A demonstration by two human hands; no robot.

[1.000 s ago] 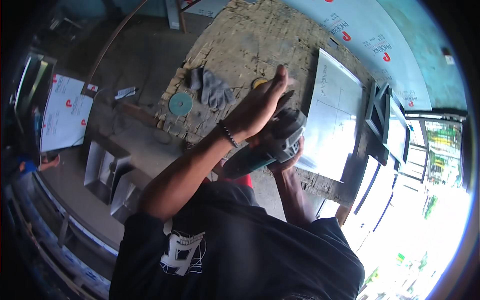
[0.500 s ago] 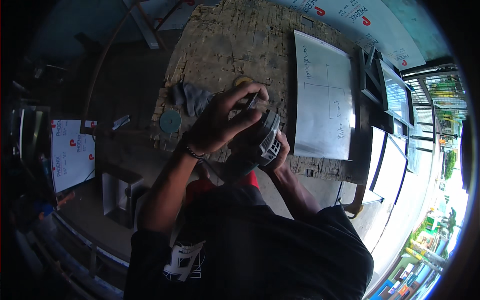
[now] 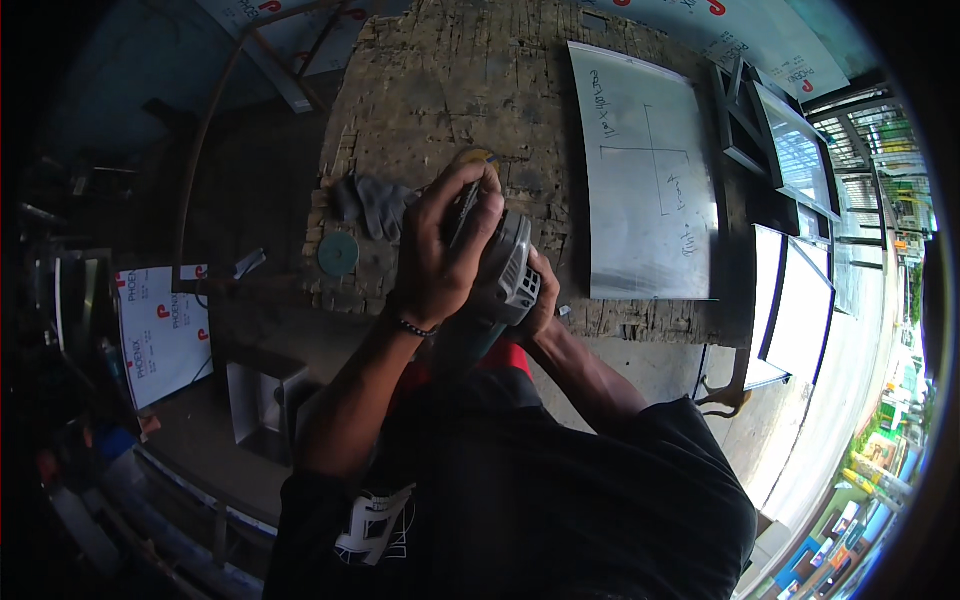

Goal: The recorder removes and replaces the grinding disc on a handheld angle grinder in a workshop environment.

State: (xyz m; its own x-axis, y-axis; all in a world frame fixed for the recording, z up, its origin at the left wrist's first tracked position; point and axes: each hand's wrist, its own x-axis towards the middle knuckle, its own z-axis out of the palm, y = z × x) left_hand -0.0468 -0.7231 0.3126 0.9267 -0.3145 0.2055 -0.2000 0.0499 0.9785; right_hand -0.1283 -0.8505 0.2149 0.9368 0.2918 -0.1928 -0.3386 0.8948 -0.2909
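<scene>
An angle grinder (image 3: 517, 262) with a grey head and a teal body is held upright in front of my torso, over the near edge of the workbench. My right hand (image 3: 541, 296) wraps round the side of its head. My left hand (image 3: 447, 245) pinches a dark disc with a rough edge (image 3: 463, 212) at the grinder's front, thumb on one side and fingers on the other. Most of the disc is hidden by the hand. Beyond my left hand lie a grey work glove (image 3: 378, 207), a round green disc (image 3: 338, 255) and a partly covered yellow disc (image 3: 480, 157).
On the worn wooden workbench (image 3: 450, 80) rests a metal sheet (image 3: 650, 250) with drawn lines and handwriting. Dark-framed panels (image 3: 790, 150) stand off its right edge. A metal box (image 3: 265, 400) and a white printed board (image 3: 165, 335) are at lower left.
My left hand has turned more upright, its fingers and thumb drawn closer together over the disc. The grinder has shifted slightly left, and the whole view has moved a little.
</scene>
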